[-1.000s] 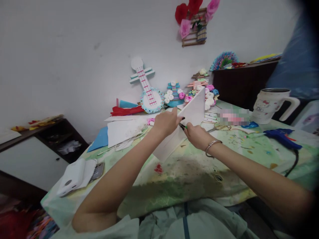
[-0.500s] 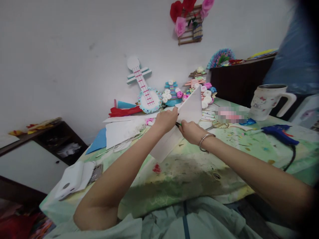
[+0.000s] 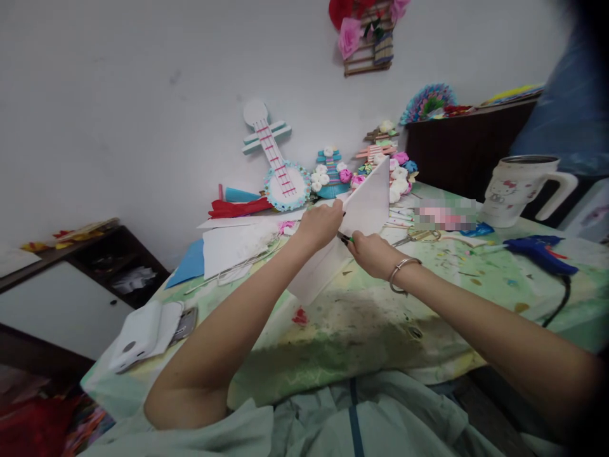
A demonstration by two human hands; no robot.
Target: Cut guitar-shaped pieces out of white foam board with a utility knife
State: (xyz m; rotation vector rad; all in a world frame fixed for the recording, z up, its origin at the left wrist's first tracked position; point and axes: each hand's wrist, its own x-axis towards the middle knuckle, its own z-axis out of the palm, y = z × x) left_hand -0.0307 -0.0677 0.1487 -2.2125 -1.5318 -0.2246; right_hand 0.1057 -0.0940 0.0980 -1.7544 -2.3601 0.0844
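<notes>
Over the middle of the table, a large white board (image 3: 372,202) is held up at a slant, with a lower part hanging toward the table's front. My left hand (image 3: 322,223) is closed on its edge. Just to the right and slightly lower, my right hand (image 3: 374,252), with a silver bangle at the wrist, is closed round a small dark and green tool (image 3: 346,238), whose tip is against the board. Its exact kind cannot be made out.
Scissors (image 3: 419,236), a blue glue gun (image 3: 540,254) and a white mug (image 3: 516,190) are on the right. White sheets (image 3: 223,251) and a phone (image 3: 183,324) are left. A banjo-like craft (image 3: 288,186) and flower crafts stand against the wall.
My right hand has shifted slightly right and away from my left hand, and more of the dark tool shows. The whole view has moved a little.
</notes>
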